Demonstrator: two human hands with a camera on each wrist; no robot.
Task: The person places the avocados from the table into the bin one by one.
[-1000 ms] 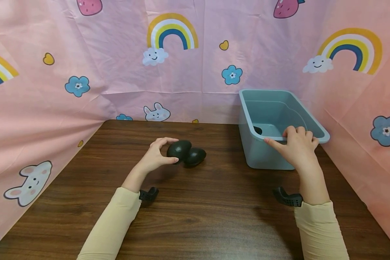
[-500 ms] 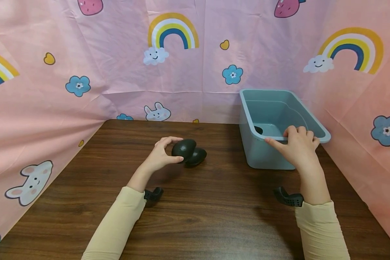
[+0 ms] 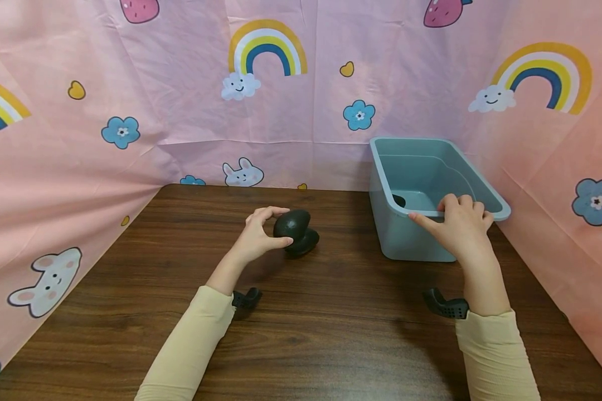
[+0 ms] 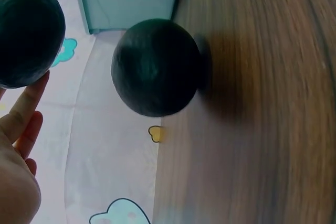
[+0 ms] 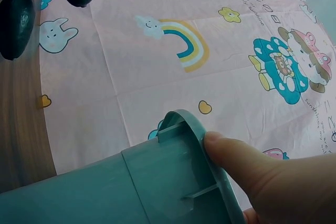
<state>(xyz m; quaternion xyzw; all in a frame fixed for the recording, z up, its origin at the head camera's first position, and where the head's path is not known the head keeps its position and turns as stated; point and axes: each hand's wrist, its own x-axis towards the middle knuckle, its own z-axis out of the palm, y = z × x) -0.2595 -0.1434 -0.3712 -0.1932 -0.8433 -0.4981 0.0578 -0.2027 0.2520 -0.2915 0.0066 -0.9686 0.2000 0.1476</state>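
Note:
My left hand [image 3: 257, 238] grips a dark green avocado [image 3: 292, 224] between thumb and fingers, raised off the table. In the head view it overlaps a second avocado [image 3: 303, 243], which lies on the wood. The left wrist view has the held avocado [image 4: 29, 35] at the upper left, fingertips against it, and the other avocado [image 4: 155, 67] near the middle. Over at the right, my right hand [image 3: 460, 229] holds the near rim of a blue-green plastic bin [image 3: 411, 239]. Its thumb [image 5: 231, 153] presses on the rim, while the fingers reach over and are partly hidden.
Inside the bin, a dark rounded thing [image 3: 398, 200] shows at the near left corner, mostly hidden by the wall. A brown wooden table [image 3: 331, 328] lies under everything. Patterned pink cloth [image 3: 311, 111] hangs behind and at both sides.
My left hand has moved right and slightly away from me with the avocado, which now overlaps more of the one on the table. My right hand stays on the bin's rim.

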